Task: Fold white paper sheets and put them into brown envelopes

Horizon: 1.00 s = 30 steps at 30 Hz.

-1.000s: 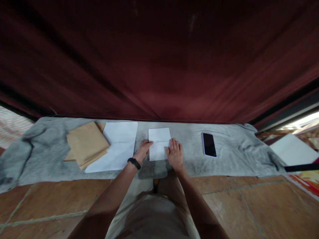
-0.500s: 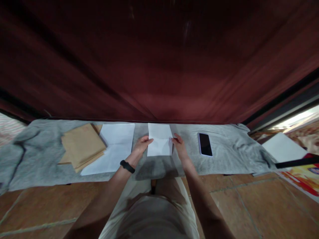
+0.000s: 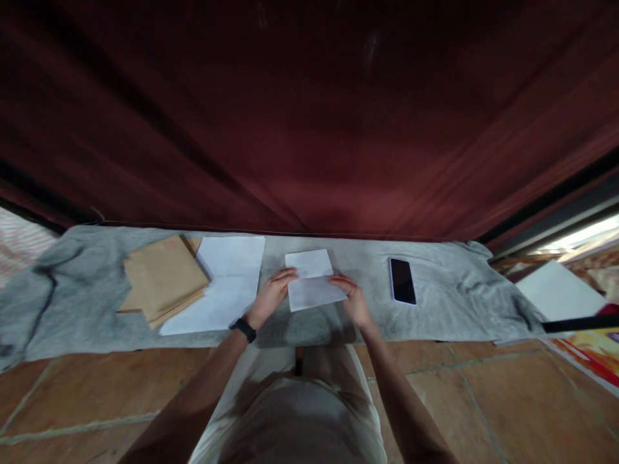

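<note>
A sheet of white paper (image 3: 314, 294) with a crease across its middle is between my hands, its near half raised and shaded. My left hand (image 3: 271, 294) grips its left edge close to the crease, fingers on top. On the other side my right hand (image 3: 354, 299) pinches the near flap at the right edge. Both thumbs are mostly hidden. To the left lie larger white sheets (image 3: 235, 274), with a stack of brown paper envelopes (image 3: 167, 278) partly over them.
A grey cloth (image 3: 452, 290) covers the narrow bench. On it, to the right, lies a phone (image 3: 402, 281). A dark red drape (image 3: 309, 161) rises behind the bench. A white sheet (image 3: 561, 290) and a colourful printed package (image 3: 594, 351) are at far right.
The near half of the paper has lifted and tilted, and its far half now looks shorter. My fingers have come over the top near the crease. The view has shifted slightly.
</note>
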{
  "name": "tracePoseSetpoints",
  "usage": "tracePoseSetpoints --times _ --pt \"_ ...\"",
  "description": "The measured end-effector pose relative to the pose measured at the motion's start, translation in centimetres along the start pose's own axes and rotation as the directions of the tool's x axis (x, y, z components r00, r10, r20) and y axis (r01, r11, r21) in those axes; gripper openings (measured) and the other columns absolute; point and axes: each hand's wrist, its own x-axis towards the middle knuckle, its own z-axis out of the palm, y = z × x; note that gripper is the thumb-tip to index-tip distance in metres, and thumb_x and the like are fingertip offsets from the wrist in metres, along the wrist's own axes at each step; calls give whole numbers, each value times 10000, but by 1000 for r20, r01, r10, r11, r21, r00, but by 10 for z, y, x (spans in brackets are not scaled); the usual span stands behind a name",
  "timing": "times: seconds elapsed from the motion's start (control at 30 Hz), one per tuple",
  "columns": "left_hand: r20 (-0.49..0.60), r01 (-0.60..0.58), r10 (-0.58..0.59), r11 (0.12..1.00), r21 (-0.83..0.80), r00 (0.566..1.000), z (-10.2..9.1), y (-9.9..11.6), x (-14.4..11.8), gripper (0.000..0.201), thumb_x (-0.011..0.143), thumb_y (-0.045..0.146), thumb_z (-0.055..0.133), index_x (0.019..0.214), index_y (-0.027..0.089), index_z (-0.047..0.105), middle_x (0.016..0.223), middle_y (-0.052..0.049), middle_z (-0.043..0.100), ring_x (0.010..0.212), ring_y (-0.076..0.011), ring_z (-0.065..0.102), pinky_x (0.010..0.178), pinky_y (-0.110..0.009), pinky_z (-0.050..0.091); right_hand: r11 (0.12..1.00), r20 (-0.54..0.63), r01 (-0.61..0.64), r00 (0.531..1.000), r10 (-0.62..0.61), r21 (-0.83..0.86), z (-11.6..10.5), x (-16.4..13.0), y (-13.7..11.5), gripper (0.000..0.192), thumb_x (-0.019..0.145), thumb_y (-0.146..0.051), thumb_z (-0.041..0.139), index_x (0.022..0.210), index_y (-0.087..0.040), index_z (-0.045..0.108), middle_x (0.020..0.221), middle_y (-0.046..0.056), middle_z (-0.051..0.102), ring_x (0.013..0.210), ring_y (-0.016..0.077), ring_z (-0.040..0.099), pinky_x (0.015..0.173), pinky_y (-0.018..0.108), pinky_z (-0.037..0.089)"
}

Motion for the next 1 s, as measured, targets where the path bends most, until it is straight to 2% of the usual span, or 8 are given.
tracePoseSetpoints --times 0.17,0.27,0.33,0.47,0.57,0.67,0.77,1.0 --pt "166 -82 60 988 129 984 17 -1 -43 690 791 -59 464 1386 248 630 1486 -76 590 1428 -233 491 1196 -509 431 934 201 102 979 -33 -342 6 -45 15 579 742 -14 545 1228 -255 748 1340 69 699 1329 262 572 1162 505 433" --pt "240 -139 101 980 145 965 15 9 -59 728 762 -56 535 1407 274 611 1504 -57 579 1455 -239 459 1231 -522 374 897 266 174 962 -67 -406 6 -56 13 625 755 6 546 1289 -272 713 1401 50 661 1342 241 565 1190 495 411" --pt "265 -148 111 981 126 958 12 13 -64 636 793 -17 581 1351 280 652 1471 -50 611 1419 -236 504 1224 -513 379 893 278 200 956 -89 -403 5 -59 10 559 801 -6 548 1257 -276 727 1385 44 672 1314 227 586 1190 487 408" --pt "133 -59 56 998 22 990 14 15 -65 222 940 208 625 1115 247 756 1260 -68 741 1230 -233 651 1126 -465 474 922 252 156 965 -66 -354 3 -56 5 322 949 -149 559 1193 -263 737 1268 56 729 1204 218 643 1128 454 450" --pt "-14 128 -129 991 -48 992 19 15 -60 220 978 357 601 1031 216 762 1086 -82 781 1064 -230 704 987 -402 544 922 161 42 987 22 -385 5 -49 4 232 1019 -292 526 1109 -220 727 1109 84 760 1078 233 675 1010 414 503" --pt "-73 317 -322 946 -71 944 24 18 -52 293 983 425 571 908 201 745 907 -63 774 874 -210 708 822 -335 552 883 49 -67 994 101 -465 11 -39 4 302 1044 -374 474 943 -188 689 931 101 743 941 248 679 896 379 512" --pt "-123 434 -443 896 -92 888 27 20 -40 290 964 431 579 856 200 715 837 -40 753 778 -188 682 720 -289 510 857 -1 -128 989 147 -499 18 -27 3 336 1059 -378 429 905 -184 656 878 94 729 877 240 678 835 341 494" --pt "-207 522 -527 849 -79 825 29 19 -12 253 946 396 582 819 199 676 771 -15 694 688 -162 610 666 -272 433 752 -59 -258 958 281 -606 30 3 -3 271 1058 -327 460 1058 -181 688 974 82 772 858 204 718 781 269 456"
